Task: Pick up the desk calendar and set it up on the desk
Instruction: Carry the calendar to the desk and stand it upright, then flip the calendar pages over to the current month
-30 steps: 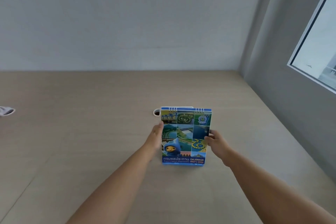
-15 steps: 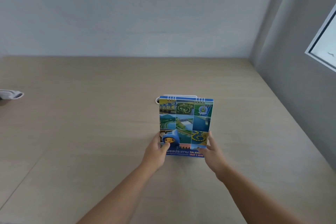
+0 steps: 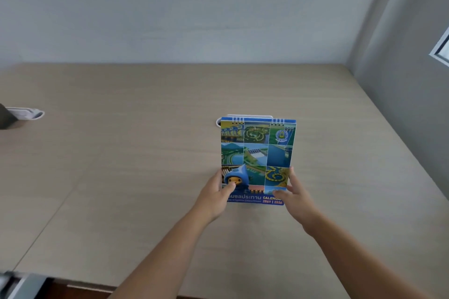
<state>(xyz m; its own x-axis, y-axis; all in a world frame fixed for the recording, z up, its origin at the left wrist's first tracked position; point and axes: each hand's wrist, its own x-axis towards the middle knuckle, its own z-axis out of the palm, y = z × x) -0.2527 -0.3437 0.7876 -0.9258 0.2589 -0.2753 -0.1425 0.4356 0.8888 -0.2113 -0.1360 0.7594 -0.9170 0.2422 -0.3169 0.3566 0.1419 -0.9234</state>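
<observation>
The desk calendar [image 3: 257,153] stands upright on the light wooden desk [image 3: 136,172], its blue cover with a grid of photos and a cartoon mascot facing me, wire binding on top. My left hand [image 3: 217,193] grips its lower left edge, thumb pressed on the cover. My right hand [image 3: 292,195] holds the lower right edge, fingers along the side and thumb over the bottom corner. The calendar's bottom edge appears to rest on the desk.
A white cable grommet [image 3: 220,122] is set into the desk just behind the calendar. A white object [image 3: 26,113] next to something dark lies at the far left. Walls close the desk at the back and right; a window frame [image 3: 441,50] shows at right.
Both hands slid from the calendar's mid sides down to its lower corners. The calendar has stayed upright in about the same spot on the desk.
</observation>
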